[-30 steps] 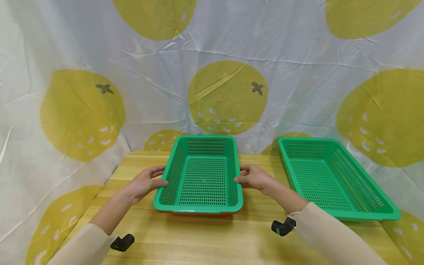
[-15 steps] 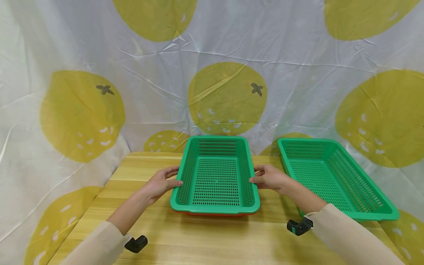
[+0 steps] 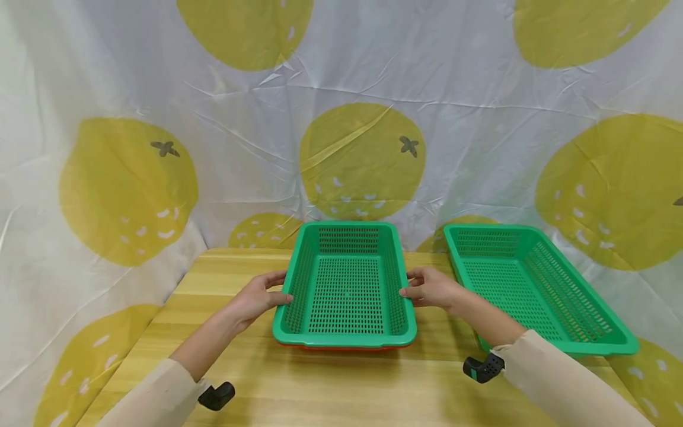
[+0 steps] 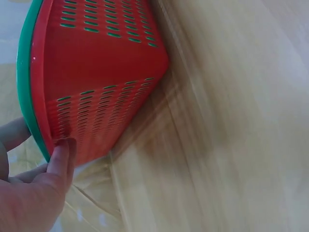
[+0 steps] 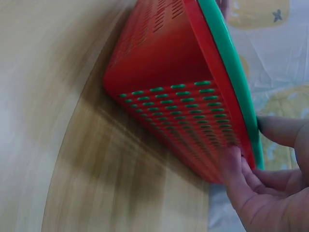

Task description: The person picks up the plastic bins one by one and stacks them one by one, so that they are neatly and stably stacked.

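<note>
Grip from both sides

Pinches the green basket (image 3: 347, 296) at its left rim with the left hand (image 3: 258, 298), with thumb over the edge and fingers against the outer wall of the red basket (image 4: 82, 63) nested beneath. Pinches the opposite rim likewise with the right hand (image 3: 431, 289). Stand level, one inside the other, near the middle of the wooden table (image 3: 320, 385), close to the hanging cloth (image 3: 256, 166) printed with yellow fruit. Lie left of a second green basket (image 3: 512, 290), partly covered by the right forearm (image 3: 493, 320).
</note>
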### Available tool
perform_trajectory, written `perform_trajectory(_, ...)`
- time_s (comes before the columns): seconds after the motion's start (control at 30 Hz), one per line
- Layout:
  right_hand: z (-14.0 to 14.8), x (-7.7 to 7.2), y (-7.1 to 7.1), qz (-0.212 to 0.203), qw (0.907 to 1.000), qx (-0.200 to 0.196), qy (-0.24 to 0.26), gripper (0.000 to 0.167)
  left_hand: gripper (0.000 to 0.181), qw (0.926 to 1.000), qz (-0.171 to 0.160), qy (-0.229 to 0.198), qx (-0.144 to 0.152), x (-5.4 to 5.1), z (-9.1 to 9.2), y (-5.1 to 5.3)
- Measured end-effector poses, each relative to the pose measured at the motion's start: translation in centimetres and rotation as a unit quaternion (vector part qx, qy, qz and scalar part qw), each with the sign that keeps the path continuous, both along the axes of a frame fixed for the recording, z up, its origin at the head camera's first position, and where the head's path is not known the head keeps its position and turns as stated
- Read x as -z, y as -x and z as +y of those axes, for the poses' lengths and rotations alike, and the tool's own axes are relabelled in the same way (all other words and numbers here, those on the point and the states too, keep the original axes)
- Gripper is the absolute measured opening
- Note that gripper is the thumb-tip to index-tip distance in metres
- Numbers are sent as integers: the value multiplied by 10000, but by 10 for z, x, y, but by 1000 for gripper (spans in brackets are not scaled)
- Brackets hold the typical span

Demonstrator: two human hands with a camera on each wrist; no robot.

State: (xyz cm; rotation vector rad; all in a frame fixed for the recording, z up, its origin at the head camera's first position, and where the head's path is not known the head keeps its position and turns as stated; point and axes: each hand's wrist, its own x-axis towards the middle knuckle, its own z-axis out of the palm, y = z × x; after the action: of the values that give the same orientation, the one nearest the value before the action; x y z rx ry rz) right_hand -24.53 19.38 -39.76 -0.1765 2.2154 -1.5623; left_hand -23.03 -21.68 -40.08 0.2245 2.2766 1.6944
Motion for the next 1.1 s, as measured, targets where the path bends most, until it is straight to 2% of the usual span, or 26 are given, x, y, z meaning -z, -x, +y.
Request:
perform_trajectory(0.13, 7, -3, -3, 283, 9994, -162, -131, 74, 79, 9976, 61, 685, 16, -10, 3, -1)
perform_trajectory(0.23, 18, -8, -3, 435, 9985, -264, -183, 71, 85, 9942, 156, 1068, -20, -23, 7, 3)
perform_trajectory(0.4, 37, -22, -4, 595, 9975, -283, -249, 69, 87, 9906, 543, 1253, 72, -46, 21, 12)
perform_trajectory(0.6, 64, -45, -7, 830, 9952, -206, -474, 68, 84, 9926, 700, 959, 237, -67, 50, 19)
perform_trajectory(0.7, 80, -54, -6, 948, 9937, -128, -585, 68, 82, 9937, 767, 767, 287, -73, 68, 21)
perform_trajectory(0.9, 117, -63, -1, 1211, 9893, -41, -811, 68, 79, 9943, 835, 482, 451, -78, 107, 22)
perform_trajectory(1.1, 160, -69, 1, 1492, 9833, 187, -1029, 67, 78, 9939, 821, 329, 666, -77, 147, 26)
